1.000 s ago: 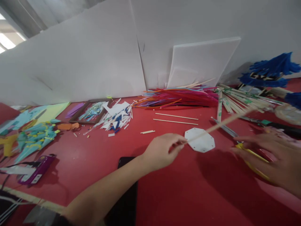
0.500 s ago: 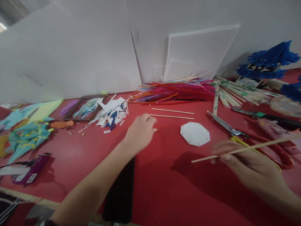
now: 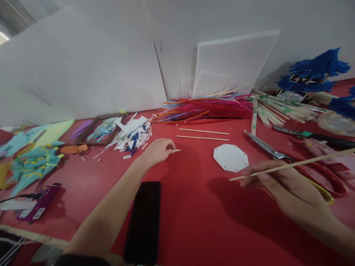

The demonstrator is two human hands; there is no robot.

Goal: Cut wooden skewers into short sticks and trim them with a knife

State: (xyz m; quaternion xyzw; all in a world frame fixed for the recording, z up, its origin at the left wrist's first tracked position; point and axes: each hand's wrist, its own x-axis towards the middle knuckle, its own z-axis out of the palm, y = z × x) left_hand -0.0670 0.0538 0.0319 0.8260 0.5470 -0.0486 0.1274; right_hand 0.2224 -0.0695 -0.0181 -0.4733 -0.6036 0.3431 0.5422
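Left hand (image 3: 160,150) moved, seemingly pinching sticks (image 3: 178,150); phone (image 3: 144,223) nearby.

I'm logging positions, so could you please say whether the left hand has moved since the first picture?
Yes, the left hand has moved left, farther from the white octagonal piece.

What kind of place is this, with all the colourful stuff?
It looks like a craft workspace, maybe in a workshop or classroom. Paper scraps, a heap of colourful strips and the wooden stick in the right hand show it.
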